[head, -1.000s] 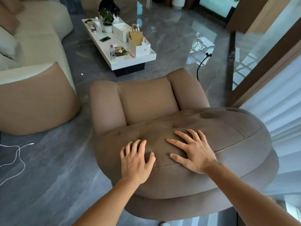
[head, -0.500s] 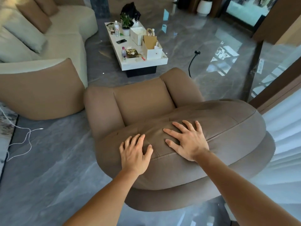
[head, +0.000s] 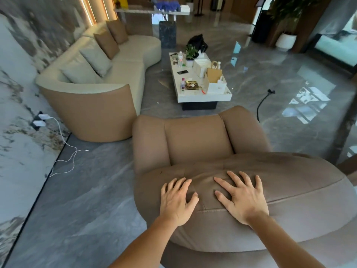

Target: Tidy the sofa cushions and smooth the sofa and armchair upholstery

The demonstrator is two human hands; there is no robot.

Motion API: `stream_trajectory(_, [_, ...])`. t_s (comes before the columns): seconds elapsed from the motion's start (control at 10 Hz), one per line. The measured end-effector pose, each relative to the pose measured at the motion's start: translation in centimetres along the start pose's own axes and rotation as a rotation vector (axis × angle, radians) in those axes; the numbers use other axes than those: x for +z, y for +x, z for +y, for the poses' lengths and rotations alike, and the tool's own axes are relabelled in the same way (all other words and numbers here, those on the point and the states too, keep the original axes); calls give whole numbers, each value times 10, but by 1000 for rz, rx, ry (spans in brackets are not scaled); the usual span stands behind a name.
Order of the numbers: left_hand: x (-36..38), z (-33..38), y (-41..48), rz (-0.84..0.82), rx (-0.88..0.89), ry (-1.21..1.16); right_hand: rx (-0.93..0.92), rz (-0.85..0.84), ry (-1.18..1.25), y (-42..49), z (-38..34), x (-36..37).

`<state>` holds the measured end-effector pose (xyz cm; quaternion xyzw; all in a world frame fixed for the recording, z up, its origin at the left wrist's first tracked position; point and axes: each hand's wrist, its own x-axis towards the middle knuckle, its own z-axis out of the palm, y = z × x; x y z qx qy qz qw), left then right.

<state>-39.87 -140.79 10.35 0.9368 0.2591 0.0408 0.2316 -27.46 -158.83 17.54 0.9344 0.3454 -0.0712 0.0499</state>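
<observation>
Low in the frame, the left hand (head: 176, 203) and right hand (head: 242, 198) press flat, fingers (head: 234, 178) spread apart, on the brown armchair (head: 195, 144) backrest.

1. A polished grey marble floor (head: 81, 200) fills the room, mirroring bright window light at the right.
2. A white wall (head: 17, 97) veined in grey and brown runs along the left; a socket (head: 39, 120) on it holds white chargers, their cable (head: 65, 151) trailing across the floor.
3. A low white coffee table (head: 204, 94) on a dark base stands in the middle distance, crowded with bottles, a potted plant, a phone, white boxes and a brown paper bag.
4. A black cord (head: 262, 103) snakes over the floor right of the table.
5. At far right, a large leafy plant rises from a white pot (head: 285, 40).
</observation>
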Motion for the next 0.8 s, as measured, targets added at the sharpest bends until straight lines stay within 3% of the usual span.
stream_trajectory(0.3, [-20,-8,-25,-207,-66,20,-4,-38,32,-9,-11,-5])
stream_trajectory(0.5, [-65,-13,-27,-418,-63,37,60,-249,58,-7,-23,-28])
stream_trajectory(0.6, [-111,-19,-20,-441,-48,80,89,-417,36,2,-46,-51])
stream_trajectory(0.7, [-175,-25,-6,-326,-48,151,14,-507,89,22,-75,-101])
stream_trajectory(0.8, [-248,-31,10,-181,-38,262,-63,-439,104,45,-112,-172])
